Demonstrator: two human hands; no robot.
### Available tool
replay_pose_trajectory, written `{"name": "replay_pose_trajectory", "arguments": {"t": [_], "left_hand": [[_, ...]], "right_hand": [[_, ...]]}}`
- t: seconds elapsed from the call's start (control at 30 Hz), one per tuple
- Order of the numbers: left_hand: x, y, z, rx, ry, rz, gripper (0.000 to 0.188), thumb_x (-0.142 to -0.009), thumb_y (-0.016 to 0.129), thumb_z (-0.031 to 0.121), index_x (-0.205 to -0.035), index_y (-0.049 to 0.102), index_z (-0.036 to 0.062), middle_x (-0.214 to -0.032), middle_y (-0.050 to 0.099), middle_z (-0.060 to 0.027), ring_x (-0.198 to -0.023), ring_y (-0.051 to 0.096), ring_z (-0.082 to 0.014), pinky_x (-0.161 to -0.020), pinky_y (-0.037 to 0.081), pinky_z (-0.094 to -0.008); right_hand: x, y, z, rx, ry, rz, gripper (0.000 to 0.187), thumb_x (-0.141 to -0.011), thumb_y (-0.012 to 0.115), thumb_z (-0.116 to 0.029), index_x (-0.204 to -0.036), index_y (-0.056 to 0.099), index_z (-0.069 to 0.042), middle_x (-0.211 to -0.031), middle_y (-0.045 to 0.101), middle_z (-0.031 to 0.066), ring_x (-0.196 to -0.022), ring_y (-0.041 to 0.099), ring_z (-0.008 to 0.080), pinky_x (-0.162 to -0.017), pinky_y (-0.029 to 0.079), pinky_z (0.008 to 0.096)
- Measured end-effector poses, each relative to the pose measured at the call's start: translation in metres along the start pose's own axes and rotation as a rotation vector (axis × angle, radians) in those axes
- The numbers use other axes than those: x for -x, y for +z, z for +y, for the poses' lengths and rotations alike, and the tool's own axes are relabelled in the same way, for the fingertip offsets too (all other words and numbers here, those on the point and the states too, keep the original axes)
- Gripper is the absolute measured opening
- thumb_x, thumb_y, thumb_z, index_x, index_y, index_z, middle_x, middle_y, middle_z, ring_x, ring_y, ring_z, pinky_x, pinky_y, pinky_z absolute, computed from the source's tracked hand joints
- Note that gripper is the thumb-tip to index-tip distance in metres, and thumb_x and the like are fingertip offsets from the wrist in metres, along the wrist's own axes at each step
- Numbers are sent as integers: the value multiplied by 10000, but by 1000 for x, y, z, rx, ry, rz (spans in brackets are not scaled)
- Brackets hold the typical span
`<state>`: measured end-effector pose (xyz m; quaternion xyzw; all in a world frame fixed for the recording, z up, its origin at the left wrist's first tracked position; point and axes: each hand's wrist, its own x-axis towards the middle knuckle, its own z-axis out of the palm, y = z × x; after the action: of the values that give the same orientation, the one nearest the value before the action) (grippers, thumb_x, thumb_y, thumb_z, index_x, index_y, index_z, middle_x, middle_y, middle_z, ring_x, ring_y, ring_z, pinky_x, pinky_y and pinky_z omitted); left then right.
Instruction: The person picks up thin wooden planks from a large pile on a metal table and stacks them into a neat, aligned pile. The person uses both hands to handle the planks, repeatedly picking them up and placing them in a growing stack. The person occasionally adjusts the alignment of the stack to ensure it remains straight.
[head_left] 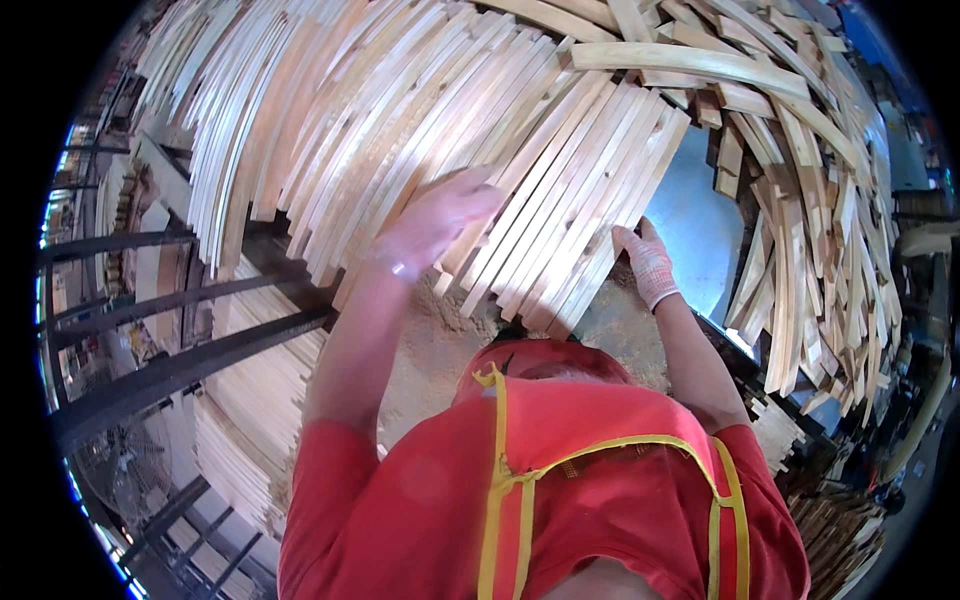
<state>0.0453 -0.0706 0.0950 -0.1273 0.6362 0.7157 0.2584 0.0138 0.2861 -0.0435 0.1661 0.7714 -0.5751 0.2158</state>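
Note:
A group of pale wooden strips (590,190) lies side by side in front of me, pointing away and to the right. My left hand (440,215) is over the left side of this group, slightly blurred, fingers stretched to the right and the thumb lower down. A light band circles its wrist. At the group's right edge is my right hand (648,262) in a whitish glove, thumb and fingers apart, the thumb against the outermost strip. Neither hand encloses a strip. A wide row of more strips (360,120) continues to the left.
Loosely heaped wooden pieces (800,210) cover the right, with one curved board (690,62) across the far ends. Between lies a smooth bluish metal surface (695,210). Sawdust (430,345) is nearer me. Dark metal bars (190,370) and another strip stack (255,430) are left.

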Motion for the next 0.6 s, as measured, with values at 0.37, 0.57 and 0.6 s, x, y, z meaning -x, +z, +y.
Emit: {"name": "replay_pose_trajectory", "arguments": {"t": [0.37,0.57,0.6], "left_hand": [[21,-22,-23,-1615,-89,376,813,-901,717,218,-1640,386,159,-1549,510,-105,-1461,451,-256,-1184,423,-465],[27,-49,-77,-1769,289,954,659,-907,700,275,-1528,523,144,-1517,524,-106,-1418,477,-335,-1151,390,-530],[40,-29,-70,-1611,246,764,614,-900,686,259,-1493,567,148,-1416,580,-114,-1369,529,-315,-1134,418,-514]], "right_hand": [[20,12,-8,-361,-94,-9,977,-906,798,-222,-1670,242,27,-1522,573,205,-1365,571,263,-1135,449,347],[15,13,-12,-146,-43,-82,951,-912,782,-191,-1672,246,8,-1533,563,176,-1359,573,252,-1148,435,343],[12,8,-6,-147,-38,-84,989,-896,804,-203,-1679,237,5,-1545,563,181,-1384,561,257,-1172,408,340]]}}
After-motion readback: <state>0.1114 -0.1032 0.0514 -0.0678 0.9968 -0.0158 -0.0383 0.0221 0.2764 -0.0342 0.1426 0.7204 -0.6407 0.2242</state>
